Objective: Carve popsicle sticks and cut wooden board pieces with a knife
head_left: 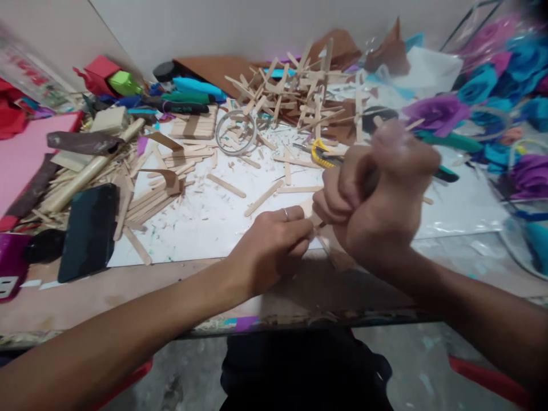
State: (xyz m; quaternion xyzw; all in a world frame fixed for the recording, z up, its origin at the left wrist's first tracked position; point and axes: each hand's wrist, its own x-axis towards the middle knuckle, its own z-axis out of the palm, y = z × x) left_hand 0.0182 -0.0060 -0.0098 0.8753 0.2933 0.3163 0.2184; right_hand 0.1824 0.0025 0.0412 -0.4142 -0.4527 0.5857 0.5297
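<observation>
My left hand (pixel 278 242), with a ring on one finger, is closed low over the front of the white sheet (pixel 205 228). At its fingertips shows a pale, flat wooden piece (pixel 306 206), mostly covered by the fingers. My right hand (pixel 381 188) is raised beside it in a tight fist, smeared by motion. The two hands touch or nearly touch; what the right fist grips is hidden. Just behind the right fist lies a yellow-and-black cutter (pixel 322 154). Loose craft sticks (pixel 263 198) are scattered on the sheet beyond my left hand.
A tangled pile of joined craft sticks (pixel 291 91) stands at the back. A roll of clear tape (pixel 236 133) rests before it. Left are a phone (pixel 89 233), stacked sticks (pixel 149 200) and markers (pixel 184 107). Paper flowers (pixel 440 114) crowd the right. The table edge (pixel 180 331) is near me.
</observation>
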